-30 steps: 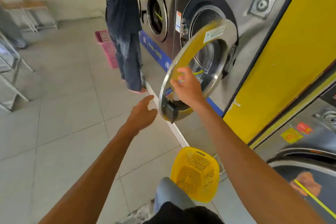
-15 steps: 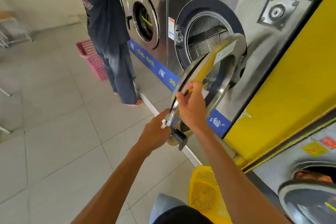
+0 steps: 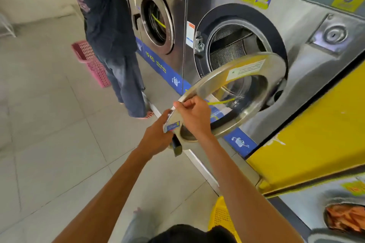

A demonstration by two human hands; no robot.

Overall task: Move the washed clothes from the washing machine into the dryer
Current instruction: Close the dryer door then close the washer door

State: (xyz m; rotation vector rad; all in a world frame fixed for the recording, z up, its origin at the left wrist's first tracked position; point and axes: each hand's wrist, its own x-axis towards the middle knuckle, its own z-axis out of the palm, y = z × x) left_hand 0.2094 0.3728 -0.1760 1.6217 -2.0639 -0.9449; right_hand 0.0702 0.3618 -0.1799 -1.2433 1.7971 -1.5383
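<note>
Open door (image 3: 233, 92) before drum mouth (image 3: 233, 45)

Both bare forearms reach up from the bottom of the frame and meet near the centre. Left hand (image 3: 158, 136), just left of centre, is curled closed, knuckles toward the camera. Right hand (image 3: 194, 115) sits just above and right of it, fingers (image 3: 184, 104) pinched together, wrist bent slightly, hands nearly touching.
</note>
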